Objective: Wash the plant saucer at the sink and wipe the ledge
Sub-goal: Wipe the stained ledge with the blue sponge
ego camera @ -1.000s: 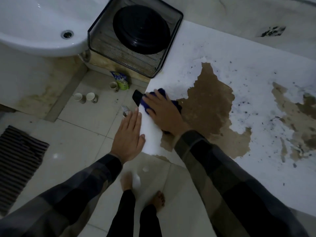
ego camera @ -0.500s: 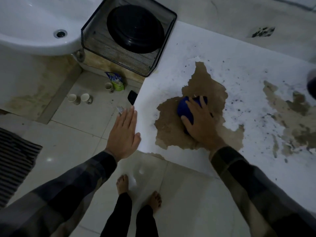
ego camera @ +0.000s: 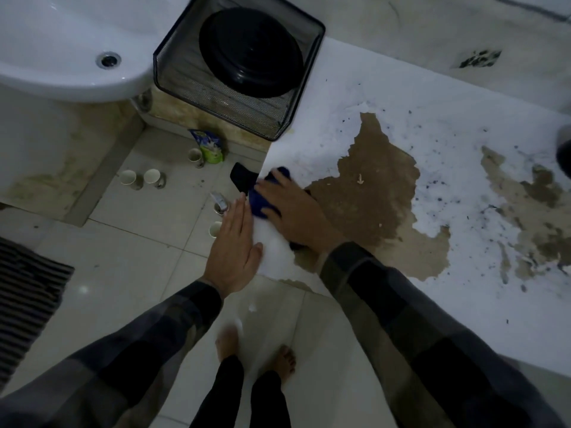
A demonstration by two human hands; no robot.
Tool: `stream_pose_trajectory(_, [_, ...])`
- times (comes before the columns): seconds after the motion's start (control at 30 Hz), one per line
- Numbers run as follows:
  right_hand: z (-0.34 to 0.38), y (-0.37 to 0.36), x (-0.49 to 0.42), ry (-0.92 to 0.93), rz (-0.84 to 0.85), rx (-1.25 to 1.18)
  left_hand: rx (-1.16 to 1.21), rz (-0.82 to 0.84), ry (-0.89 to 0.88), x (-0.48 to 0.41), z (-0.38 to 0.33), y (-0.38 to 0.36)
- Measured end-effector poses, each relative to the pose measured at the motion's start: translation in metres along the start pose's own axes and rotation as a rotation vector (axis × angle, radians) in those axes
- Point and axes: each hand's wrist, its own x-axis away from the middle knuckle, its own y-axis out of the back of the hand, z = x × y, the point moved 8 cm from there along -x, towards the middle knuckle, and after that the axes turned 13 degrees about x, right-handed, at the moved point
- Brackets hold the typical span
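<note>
A: Two hands, placed how?
B: The right hand (ego camera: 293,214) curls over the cloth (ego camera: 259,205) at the edge of the ledge (ego camera: 401,304). The left hand (ego camera: 234,251) waits flat and holds nothing. Sweep steadily toward it. The saucer (ego camera: 250,54) sits in the basket (ego camera: 216,97) beside the sink (ego camera: 61,41).

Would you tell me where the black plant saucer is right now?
In the head view, the saucer lies top centre inside the mesh basket, right of the sink.

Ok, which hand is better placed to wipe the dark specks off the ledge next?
Right. The right hand grips the blue cloth against the ledge; the left hand is flat beside the ledge's edge, holding nothing.
</note>
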Motion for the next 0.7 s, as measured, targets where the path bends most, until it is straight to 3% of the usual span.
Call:
stream_pose_trajectory(0.2, [-0.092,0.032,-0.03,-0.497,-0.097,-0.046,-0.185,0.039,-0.005,0.001,-0.003,0.0])
stream_pose_trajectory(0.33, [-0.129,0.037,0.022,-0.65,-0.056,0.043,-0.198,0.054,0.02,-0.019,-0.004,0.011])
stream_pose_trajectory(0.5, [-0.102,0.033,0.069,-0.667,-0.076,-0.004,-0.273,0.054,0.002,-0.09,-0.011,0.027])
stream_pose_trajectory(0.7, [-0.045,0.01,0.074,-0.362,-0.045,0.008,-0.251,0.126,-0.141,-0.099,-0.019,0.0])
